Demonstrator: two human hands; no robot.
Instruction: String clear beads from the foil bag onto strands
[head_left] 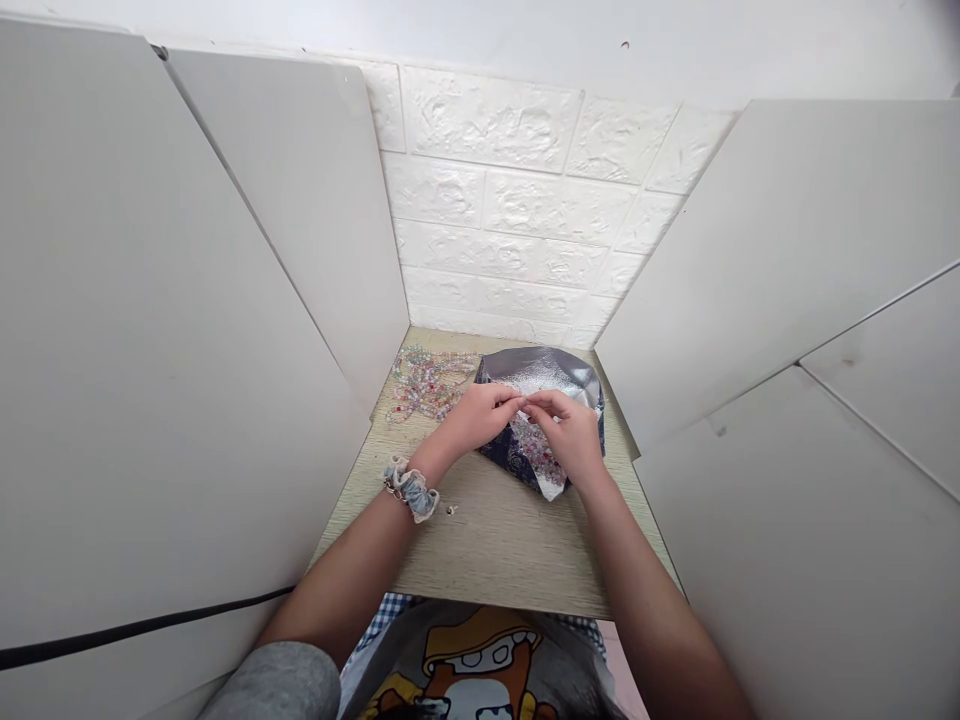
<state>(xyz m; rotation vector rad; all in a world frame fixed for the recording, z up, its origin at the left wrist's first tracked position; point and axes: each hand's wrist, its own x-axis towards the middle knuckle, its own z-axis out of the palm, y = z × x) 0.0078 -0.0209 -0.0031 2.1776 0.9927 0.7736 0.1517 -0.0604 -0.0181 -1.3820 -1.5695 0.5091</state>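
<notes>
My left hand (480, 415) and my right hand (571, 432) meet fingertip to fingertip over an open silvery foil bag (541, 372) with a dark blue outside, lying on the wooden table (495, 540). Both hands are pinched on something small where they touch; it is too small to name. Colourful beads (538, 452) show inside the bag under my right hand. A pile of beaded strands (427, 382) lies on the table just left of the bag, behind my left hand. A grey scrunchie (411, 488) sits on my left wrist.
White panels (187, 330) wall in the narrow table on the left and on the right (787, 300); a white brick-pattern wall (517, 210) closes the back. A tiny loose piece (451, 509) lies near my left wrist. A black cable (135, 628) runs along the left panel.
</notes>
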